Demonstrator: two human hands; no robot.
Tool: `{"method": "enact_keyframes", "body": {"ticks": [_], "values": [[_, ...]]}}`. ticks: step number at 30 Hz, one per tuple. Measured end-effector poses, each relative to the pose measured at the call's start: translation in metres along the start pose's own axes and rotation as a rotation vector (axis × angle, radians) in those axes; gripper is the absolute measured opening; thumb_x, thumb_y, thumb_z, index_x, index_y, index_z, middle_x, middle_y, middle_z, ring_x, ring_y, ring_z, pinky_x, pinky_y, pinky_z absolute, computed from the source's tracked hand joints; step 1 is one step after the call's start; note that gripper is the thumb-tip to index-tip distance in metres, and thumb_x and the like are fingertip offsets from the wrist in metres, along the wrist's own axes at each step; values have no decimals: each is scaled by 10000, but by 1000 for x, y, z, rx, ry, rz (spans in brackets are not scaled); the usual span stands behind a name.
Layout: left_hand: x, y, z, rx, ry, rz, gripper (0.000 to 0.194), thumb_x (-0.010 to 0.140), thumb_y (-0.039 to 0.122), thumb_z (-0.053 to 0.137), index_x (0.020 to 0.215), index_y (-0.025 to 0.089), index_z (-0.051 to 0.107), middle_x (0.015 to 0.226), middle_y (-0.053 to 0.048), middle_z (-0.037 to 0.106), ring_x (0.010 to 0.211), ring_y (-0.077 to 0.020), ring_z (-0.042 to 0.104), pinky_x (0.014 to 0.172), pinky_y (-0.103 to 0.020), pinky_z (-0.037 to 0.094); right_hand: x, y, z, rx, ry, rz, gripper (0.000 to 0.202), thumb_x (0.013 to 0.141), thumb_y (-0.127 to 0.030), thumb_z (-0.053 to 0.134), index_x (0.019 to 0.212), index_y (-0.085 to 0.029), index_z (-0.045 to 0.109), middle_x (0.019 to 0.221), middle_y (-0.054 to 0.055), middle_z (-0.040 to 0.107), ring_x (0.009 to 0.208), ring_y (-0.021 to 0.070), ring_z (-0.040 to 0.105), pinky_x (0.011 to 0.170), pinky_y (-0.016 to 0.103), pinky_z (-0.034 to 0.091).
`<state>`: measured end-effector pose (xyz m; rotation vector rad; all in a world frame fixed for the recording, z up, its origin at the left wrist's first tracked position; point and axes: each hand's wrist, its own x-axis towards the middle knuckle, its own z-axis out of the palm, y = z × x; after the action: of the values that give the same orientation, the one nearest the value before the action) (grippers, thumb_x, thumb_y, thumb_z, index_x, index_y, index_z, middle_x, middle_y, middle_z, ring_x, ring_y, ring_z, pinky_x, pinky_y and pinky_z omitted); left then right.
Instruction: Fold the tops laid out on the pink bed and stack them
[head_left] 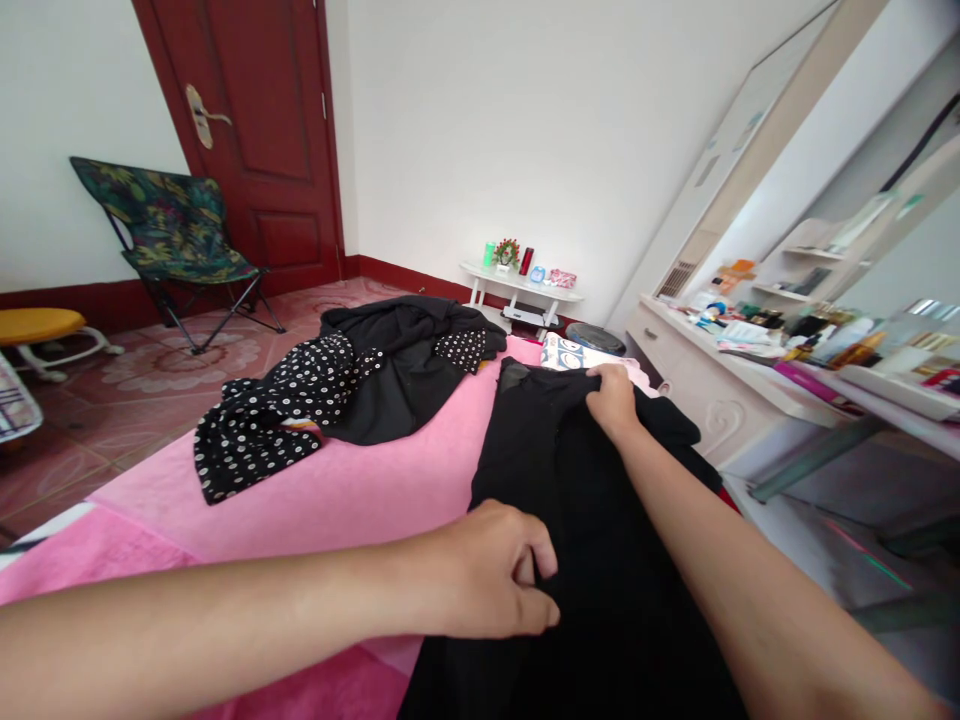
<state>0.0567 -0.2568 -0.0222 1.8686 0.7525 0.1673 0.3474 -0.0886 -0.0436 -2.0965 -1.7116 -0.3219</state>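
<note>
A long, plain black cloth garment [577, 480] stretches from the near edge of a bed spread with a soft pink cover [405, 485] toward its far right corner, its length probably laid that way for room to lie flat. The right hand [615, 400] pinches the fabric near its far end, apparently to steady it and draw it straight; the left hand [484, 570], fingers bent and thumb apart, is over the nearer stretch, though whether it grips any cloth cannot be told. Toward the far left edge, a black-and-white dotted cloth garment [315, 370] slumps in loose folds beside crumpled plain black clothing [397, 400], seemingly set aside to leave the right side for the smoother, matte length.
</note>
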Motion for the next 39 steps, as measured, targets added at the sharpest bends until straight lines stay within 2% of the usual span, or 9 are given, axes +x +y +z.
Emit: {"method": "enact_keyframes", "body": {"ticks": [4, 6, 8, 10, 12, 14, 23, 29, 39], "values": [[41, -3, 21, -175, -614, -139, 389, 655, 406, 752, 947, 166, 661, 744, 12, 633, 607, -122, 611, 610, -240, 504, -14, 13, 11, -123, -252, 91, 426, 661, -63, 533, 1024, -217, 696, 1141, 114, 606, 969, 246, 615, 819, 336, 471], [61, -3, 18, -233, -737, -91, 334, 736, 420, 688, 940, 156, 672, 766, -4, 640, 652, -137, 643, 662, -265, 529, -17, 18, 10, -152, -258, 147, 362, 682, -93, 547, 978, -209, 720, 1022, 132, 653, 917, 268, 636, 784, 363, 476], [82, -6, 5, -139, -500, 96, 280, 818, 381, 601, 983, 167, 676, 851, -25, 666, 743, -157, 664, 735, -288, 533, -14, 20, 6, -175, -186, 183, 347, 746, -135, 511, 1020, -216, 709, 1030, 137, 657, 931, 274, 635, 784, 371, 466], [103, -17, -11, 94, 0, 273, 273, 867, 289, 518, 1083, 191, 652, 1033, -51, 668, 932, -183, 648, 875, -314, 495, -8, 17, 2, -177, -69, 169, 350, 802, -166, 455, 1046, -241, 694, 1095, 117, 647, 949, 262, 632, 787, 357, 456], [123, -35, -25, 349, 440, 288, 394, 869, 236, 486, 1255, 190, 551, 1290, -87, 555, 1182, -221, 525, 1024, -346, 396, 0, 11, 3, -146, 10, 104, 331, 825, -186, 431, 1012, -254, 696, 1112, 85, 652, 959, 246, 628, 784, 330, 448], [140, -57, -31, 534, 605, 181, 551, 865, 285, 501, 1385, 134, 400, 1460, -136, 362, 1344, -265, 335, 1111, -389, 285, 9, 3, 12, -78, -20, 37, 289, 836, -219, 442, 962, -243, 701, 1067, 67, 675, 972, 234, 622, 795, 311, 437], [155, -85, -23, 709, 531, 140, 580, 904, 434, 405, 1407, 149, 373, 1521, -131, 239, 1402, -286, 191, 1148, -460, 175, 41, -34, 87, 60, -217, 50, 369, 822, -430, 560, 1102, -203, 641, 1054, 85, 693, 978, 217, 639, 787, 290, 467], [149, -73, -37, 588, 613, 153, 586, 873, 378, 479, 1414, 192, 355, 1551, -83, 152, 1423, -263, 101, 1155, -423, 191, 49, -33, 86, -12, -115, 97, 339, 837, -418, 536, 1090, -221, 646, 1045, 118, 678, 1003, 282, 625, 790, 362, 466], [152, -70, -21, 744, 417, 35, 686, 907, 530, 341, 1435, 94, 320, 1538, -169, 137, 1415, -302, 121, 1160, -455, 98, 54, -33, 103, -114, -146, 45, 235, 827, -242, 565, 1023, -137, 640, 1023, 174, 652, 960, 306, 621, 808, 427, 448]]}}
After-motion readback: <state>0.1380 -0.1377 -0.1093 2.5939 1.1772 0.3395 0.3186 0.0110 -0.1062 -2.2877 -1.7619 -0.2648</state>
